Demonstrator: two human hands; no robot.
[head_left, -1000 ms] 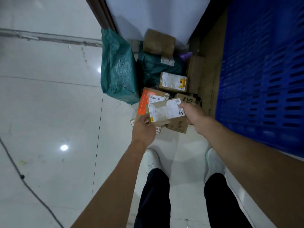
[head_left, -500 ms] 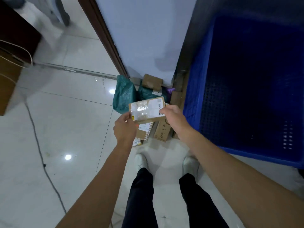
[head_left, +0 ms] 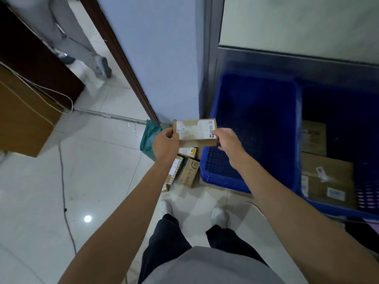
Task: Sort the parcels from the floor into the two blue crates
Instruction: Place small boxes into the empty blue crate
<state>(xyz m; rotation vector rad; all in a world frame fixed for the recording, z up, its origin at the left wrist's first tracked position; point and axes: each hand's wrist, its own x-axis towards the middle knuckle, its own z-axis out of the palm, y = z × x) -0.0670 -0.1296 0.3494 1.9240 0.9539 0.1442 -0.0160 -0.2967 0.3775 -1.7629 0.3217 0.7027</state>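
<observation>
I hold a small brown cardboard parcel (head_left: 194, 132) with a white label between both hands, in the air by the wall corner. My left hand (head_left: 165, 143) grips its left end and my right hand (head_left: 228, 140) pinches its right end. Just right of it stands the nearer blue crate (head_left: 254, 128), which has no parcels in it. A second blue crate (head_left: 367, 201) at the far right holds brown boxes (head_left: 326, 179). Below the held parcel, several small boxes (head_left: 189, 173) and a green plastic bag (head_left: 148, 138) lie on the floor.
White tiled floor (head_left: 92, 181) stretches to the left, crossed by a dark cable (head_left: 62, 181). A brown cabinet (head_left: 24, 111) stands at the left. Another person's legs (head_left: 82, 44) are beyond the doorway. My feet (head_left: 166, 208) stand just short of the parcel pile.
I lifted the parcel off the floor pile and straightened up. The view rose and swung right, bringing both blue crates into sight; the parcel now sits close to the nearer crate's left wall.
</observation>
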